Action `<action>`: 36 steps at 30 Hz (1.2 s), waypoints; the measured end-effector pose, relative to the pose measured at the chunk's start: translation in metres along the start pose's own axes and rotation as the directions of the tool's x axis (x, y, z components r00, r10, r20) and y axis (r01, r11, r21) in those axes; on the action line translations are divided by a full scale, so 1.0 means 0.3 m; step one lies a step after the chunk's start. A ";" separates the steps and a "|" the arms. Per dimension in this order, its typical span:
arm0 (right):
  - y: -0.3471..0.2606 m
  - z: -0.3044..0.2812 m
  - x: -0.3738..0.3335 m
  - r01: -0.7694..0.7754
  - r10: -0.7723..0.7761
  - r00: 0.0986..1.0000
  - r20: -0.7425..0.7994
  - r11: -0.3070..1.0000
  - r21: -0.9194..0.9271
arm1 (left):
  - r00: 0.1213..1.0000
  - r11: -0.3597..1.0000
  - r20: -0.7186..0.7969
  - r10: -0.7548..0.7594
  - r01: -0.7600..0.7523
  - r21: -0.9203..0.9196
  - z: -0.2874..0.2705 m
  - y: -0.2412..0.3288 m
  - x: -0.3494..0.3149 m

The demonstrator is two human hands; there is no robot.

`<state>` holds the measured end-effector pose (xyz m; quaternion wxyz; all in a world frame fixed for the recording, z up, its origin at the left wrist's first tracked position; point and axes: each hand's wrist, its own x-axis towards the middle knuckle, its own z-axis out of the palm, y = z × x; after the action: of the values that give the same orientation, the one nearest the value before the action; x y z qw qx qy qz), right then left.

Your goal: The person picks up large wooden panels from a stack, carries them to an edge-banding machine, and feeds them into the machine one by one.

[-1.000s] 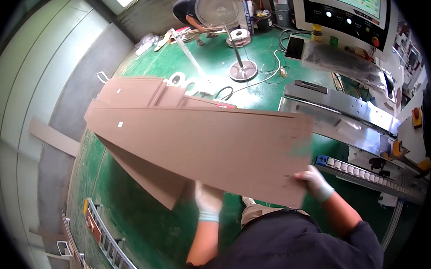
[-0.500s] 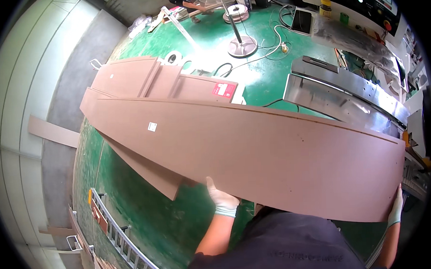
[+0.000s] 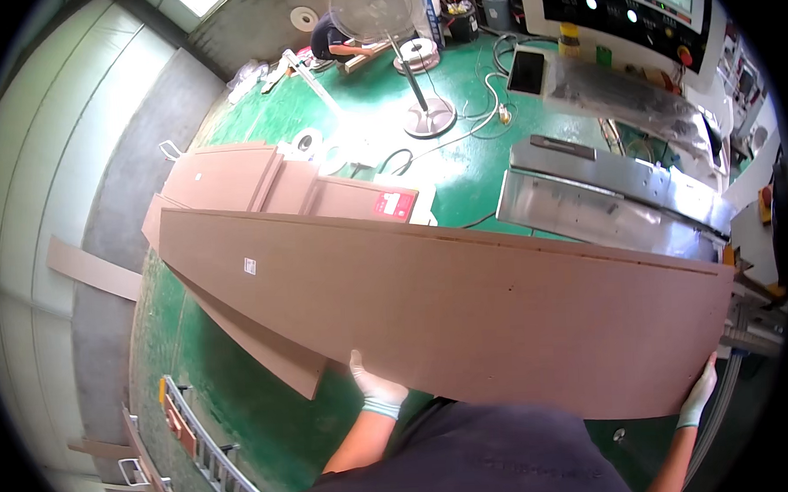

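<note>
A long brown board [image 3: 467,313] with a small white label near its left end lies across the view in front of me. My left hand [image 3: 379,387], in a pale glove, grips its near edge, thumb up on the face and fingers hidden beneath. At the right end, my right hand [image 3: 701,393], gloved too, holds the near corner; its fingers are partly hidden by the edge. Under and beyond the board's left end are more brown boards [image 3: 224,179], one with a red and white label [image 3: 393,205].
A metal machine part [image 3: 603,202] and a control panel with screen [image 3: 630,11] stand at the right. Farther off are a pedestal fan [image 3: 430,117], cables and a crouching person [image 3: 332,39]. An aluminium ladder [image 3: 211,447] lies lower left on the green floor.
The held board's left end has shifted right relative to the boards beneath, and its face looks more tilted. Both hands keep their hold. The view has shifted, showing more of the background.
</note>
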<state>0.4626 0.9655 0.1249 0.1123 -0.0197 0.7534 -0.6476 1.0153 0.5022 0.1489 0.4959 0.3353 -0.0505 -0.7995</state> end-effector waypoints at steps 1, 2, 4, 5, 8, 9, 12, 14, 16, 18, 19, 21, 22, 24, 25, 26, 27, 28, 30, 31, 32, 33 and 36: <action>-0.015 0.003 -0.006 -0.017 0.017 1.000 0.011 1.000 0.001 | 1.000 1.000 -0.012 0.002 -0.002 0.014 0.013 0.000 0.006; -0.021 0.010 -0.017 -0.041 0.041 0.999 0.023 0.999 0.004 | 1.000 0.999 -0.025 0.006 -0.005 0.035 0.023 0.008 0.016; -0.019 0.026 -0.022 -0.021 0.021 1.000 0.011 1.000 0.013 | 0.999 1.000 -0.032 0.002 -0.001 0.022 0.030 0.022 0.037; -0.005 0.027 -0.030 -0.023 0.023 1.000 -0.006 0.998 -0.052 | 0.999 1.000 -0.042 -0.015 0.016 0.020 0.038 0.032 0.046; -0.008 0.068 -0.072 -0.036 0.035 0.999 -0.007 0.995 -0.095 | 0.996 0.998 -0.064 -0.061 0.062 0.002 0.048 0.069 0.075; 0.011 0.084 -0.081 -0.070 0.068 0.997 -0.021 0.992 -0.106 | 0.993 0.996 -0.077 -0.090 0.090 -0.010 0.048 0.085 0.086; 0.031 0.110 -0.127 -0.118 0.107 0.988 -0.111 0.988 -0.099 | 0.990 0.996 -0.117 -0.079 0.083 0.035 0.045 0.119 0.141; 0.023 0.093 -0.177 -0.158 0.156 0.988 -0.022 0.979 -0.128 | 0.988 0.994 -0.125 -0.096 0.101 0.037 0.063 0.128 0.184; 0.013 0.109 -0.207 -0.185 0.183 0.983 -0.029 0.977 -0.107 | 0.982 0.987 -0.130 -0.137 0.146 0.063 0.083 0.130 0.234; 0.003 0.124 -0.227 -0.250 0.251 0.968 0.022 0.966 -0.060 | 0.977 0.976 -0.186 -0.107 0.138 0.167 0.095 0.125 0.298; -0.112 0.232 -0.289 -0.283 0.279 0.959 0.048 0.954 0.096 | 0.983 0.972 -0.153 -0.102 0.131 0.196 0.101 0.118 0.311; -0.035 0.206 -0.203 -0.328 0.307 0.944 -0.120 0.912 -0.247 | 0.977 0.970 -0.154 -0.149 0.175 0.172 0.090 0.151 0.333; -0.022 0.168 -0.151 -0.239 0.221 0.970 -0.099 0.938 -0.253 | 0.969 0.974 -0.170 -0.181 0.200 0.107 0.065 0.121 0.330; -0.042 0.238 -0.097 -0.198 0.172 0.979 -0.107 0.920 -0.338 | 0.983 0.982 -0.058 -0.176 0.180 0.055 0.054 0.116 0.416; -0.043 0.250 -0.096 -0.146 0.106 0.988 -0.115 0.884 -0.444 | 0.984 0.983 -0.065 -0.168 0.172 0.063 0.104 0.106 0.422; -0.011 0.239 -0.090 -0.096 0.037 0.990 -0.136 0.880 -0.465 | 0.978 0.975 -0.035 -0.207 0.209 0.080 0.139 0.089 0.441; 0.021 0.234 -0.082 -0.085 0.021 0.989 -0.145 0.889 -0.449 | 0.976 0.973 -0.045 -0.213 0.216 0.082 0.161 0.082 0.455; 0.039 0.250 -0.085 -0.099 0.020 0.985 -0.170 0.876 -0.473 | 0.976 0.972 -0.054 -0.213 0.217 0.086 0.176 0.087 0.476; 0.025 0.223 -0.118 -0.048 -0.063 0.986 -0.154 0.779 -0.625 | 0.955 0.951 -0.030 -0.294 0.296 0.094 0.116 0.078 0.451; 0.012 0.265 -0.148 -0.071 -0.064 0.981 -0.183 0.761 -0.645 | 0.961 0.958 -0.064 -0.268 0.273 0.089 0.090 0.092 0.471; -0.002 0.311 -0.164 -0.098 -0.064 0.975 -0.215 0.742 -0.664 | 0.965 0.964 -0.097 -0.243 0.251 0.086 0.094 0.094 0.501; -0.018 0.339 -0.172 -0.103 -0.088 0.971 -0.224 0.689 -0.718 | 0.960 0.954 -0.107 -0.259 0.271 0.126 0.120 0.080 0.502; 0.053 0.375 -0.129 -0.090 -0.264 0.914 -0.309 0.610 -0.788 | 0.943 0.941 -0.268 -0.197 0.258 0.217 0.169 -0.007 0.541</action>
<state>0.5240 0.8656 0.0995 -0.0947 0.0264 0.9645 -0.2450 0.9381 0.3564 0.1083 0.3558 0.4938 -0.0503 -0.7918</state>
